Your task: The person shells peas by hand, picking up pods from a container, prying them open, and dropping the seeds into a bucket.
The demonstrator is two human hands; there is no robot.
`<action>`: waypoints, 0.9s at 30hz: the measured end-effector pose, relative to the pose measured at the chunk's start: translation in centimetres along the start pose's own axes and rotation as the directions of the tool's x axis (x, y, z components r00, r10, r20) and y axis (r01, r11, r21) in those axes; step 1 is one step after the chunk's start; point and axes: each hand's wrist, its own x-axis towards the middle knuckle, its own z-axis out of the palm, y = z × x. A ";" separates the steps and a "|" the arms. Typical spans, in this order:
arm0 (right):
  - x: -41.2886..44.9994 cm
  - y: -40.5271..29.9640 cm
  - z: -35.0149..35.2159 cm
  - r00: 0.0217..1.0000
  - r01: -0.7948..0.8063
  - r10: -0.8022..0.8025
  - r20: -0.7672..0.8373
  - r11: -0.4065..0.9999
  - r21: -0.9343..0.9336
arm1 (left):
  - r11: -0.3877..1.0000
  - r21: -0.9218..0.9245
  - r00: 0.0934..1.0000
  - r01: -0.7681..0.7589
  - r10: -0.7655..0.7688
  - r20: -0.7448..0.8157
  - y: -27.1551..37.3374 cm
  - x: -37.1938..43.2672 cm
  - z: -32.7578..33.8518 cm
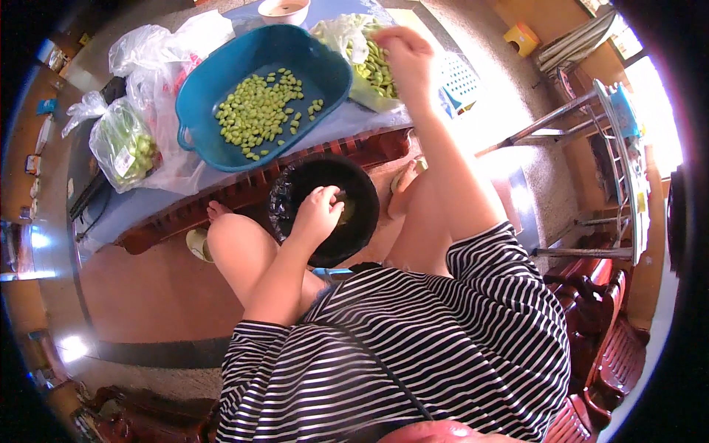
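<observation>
My right hand (410, 58) is at an opened plastic bag of green bean pods (379, 75). Its fingertips bend down by the pods, and what they may hold is hidden. Over a black bin (363, 188) between my knees is my left hand (320, 213), its fingers curled; no item shows clearly in them. The bin has a dark plastic liner, with a little greenish matter dimly visible inside. A teal plastic basin (191, 102) sits on the table, left of the pods. Shelled green beans (257, 105) are spread over its bottom.
Left of the basin lie a knotted clear bag of green vegetables (124, 147) and crumpled plastic bags (147, 63). A white bowl (283, 11) stands behind it. A light-blue perforated basket (461, 80) is right of the pods. The wooden table edge (354, 145) runs just beyond the bin.
</observation>
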 end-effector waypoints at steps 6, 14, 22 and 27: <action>2.1 9.5 -4.7 0.952 0.001 0.240 0.188 0.614 -0.789 | 0.992 0.050 0.992 -0.117 0.115 0.048 0.7 0.7 0.8; 0.4 8.9 -4.4 0.983 -0.035 0.116 0.142 0.879 -0.476 | 0.997 0.038 0.995 -0.068 0.065 0.069 0.5 0.8 0.1; -8.3 0.5 -4.9 0.740 -0.479 0.408 0.535 0.878 -0.007 | 0.518 -0.809 0.960 0.278 -0.125 0.250 1.8 1.2 -1.4; -12.1 2.2 -2.3 0.741 0.037 0.104 0.664 0.980 -0.194 | 0.202 -0.943 0.964 0.264 -0.043 0.261 2.5 1.1 -3.0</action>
